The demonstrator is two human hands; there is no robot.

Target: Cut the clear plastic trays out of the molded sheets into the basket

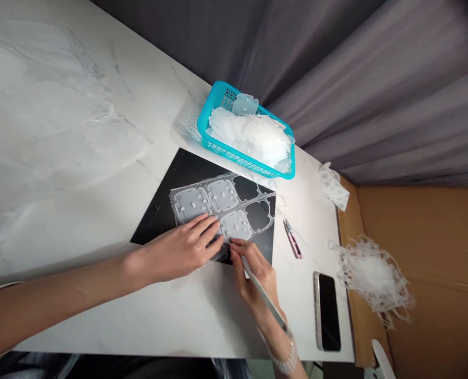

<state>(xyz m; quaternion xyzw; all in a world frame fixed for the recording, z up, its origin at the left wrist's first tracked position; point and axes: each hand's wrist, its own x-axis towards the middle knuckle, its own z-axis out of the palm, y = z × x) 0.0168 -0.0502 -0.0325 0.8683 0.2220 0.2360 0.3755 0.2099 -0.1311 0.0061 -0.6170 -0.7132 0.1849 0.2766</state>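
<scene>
Translucent silicone sheet (222,202), moulded into rounded square pads joined by thin runners, lies on a black mat (155,221) under the left hand (179,252), its fingers open, flat and slightly spread on the sheet. The right hand (253,279) pinches a slim silver pen-like tool (263,295) near the sheet's lower edge. Just beyond those fingers lie pink-handled thread snips (292,239); farther off, a turquoise plastic basket (245,163) holds heaped translucent pieces (250,137).

free: marble tabletop (72,131) left of black mat (186,168) | obstacles: teal basket (210,101), smartphone (327,310), snips (292,239)
</scene>
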